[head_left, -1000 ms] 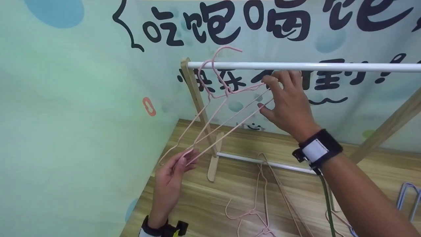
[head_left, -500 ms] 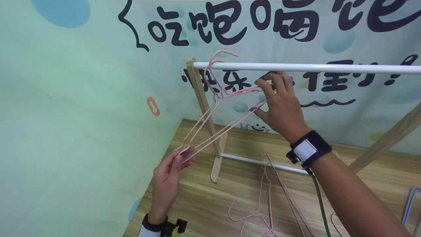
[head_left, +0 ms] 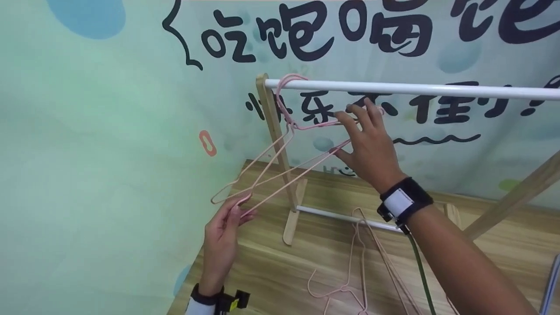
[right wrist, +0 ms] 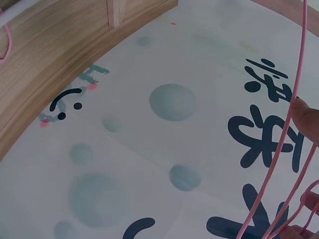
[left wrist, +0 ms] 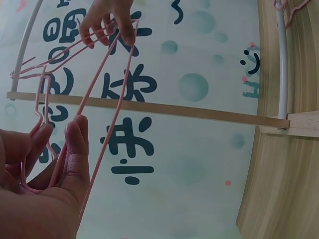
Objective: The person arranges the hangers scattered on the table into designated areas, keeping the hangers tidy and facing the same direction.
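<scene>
Two pink wire hangers hang close together at the left end of a white rod (head_left: 415, 88), both hooks over it. My left hand (head_left: 223, 245) grips the lower left corner of the nearer hanger (head_left: 297, 178), fingers and thumb curled round the wire in the left wrist view. The farther hanger (head_left: 214, 200) has its left corner sticking out behind that hand. At the other end, my right hand (head_left: 372, 148) holds the hangers' right side, thumb at the bottom bar and fingers over the sloping arm. In the right wrist view only fingertips (right wrist: 306, 122) show beside the pink wires.
A wooden post (head_left: 273, 120) supports the rod's left end, close to the side wall. Below, several pink hangers (head_left: 343, 288) lie on the wood-grain surface (head_left: 271, 271) by the lower white bar (head_left: 345, 215). Something blue (head_left: 551, 284) shows at the right edge.
The nearer hanger's hook has come down from above the rod onto it, beside the other hook. My right hand has shifted slightly left; both hands keep hold.
</scene>
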Demonstrator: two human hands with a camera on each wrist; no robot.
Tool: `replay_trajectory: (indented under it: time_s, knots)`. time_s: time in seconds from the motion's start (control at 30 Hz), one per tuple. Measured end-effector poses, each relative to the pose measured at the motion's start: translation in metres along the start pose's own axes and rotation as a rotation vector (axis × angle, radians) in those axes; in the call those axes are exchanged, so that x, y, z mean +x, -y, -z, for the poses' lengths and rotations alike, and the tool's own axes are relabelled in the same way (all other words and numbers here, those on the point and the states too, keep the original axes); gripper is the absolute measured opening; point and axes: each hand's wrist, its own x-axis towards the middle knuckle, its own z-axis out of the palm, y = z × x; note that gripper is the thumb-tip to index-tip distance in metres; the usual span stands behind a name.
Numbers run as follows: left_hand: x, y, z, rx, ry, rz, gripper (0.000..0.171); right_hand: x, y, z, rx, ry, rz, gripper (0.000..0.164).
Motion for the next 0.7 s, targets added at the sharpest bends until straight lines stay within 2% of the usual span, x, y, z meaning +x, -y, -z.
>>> replay_trajectory:
  time_s: [0.43, 0.7]
  knots:
    - [0.007, 0.002, 0.005, -0.031, -0.041, 0.014, 0.031, 0.010, 0.003, -0.012, 0.001, -0.019, 0.007, 0.076]
    - [0.007, 0.001, 0.009, -0.006, -0.077, 0.010, 0.030, 0.020, 0.009, -0.019, 0.024, -0.024, 0.000, 0.071]
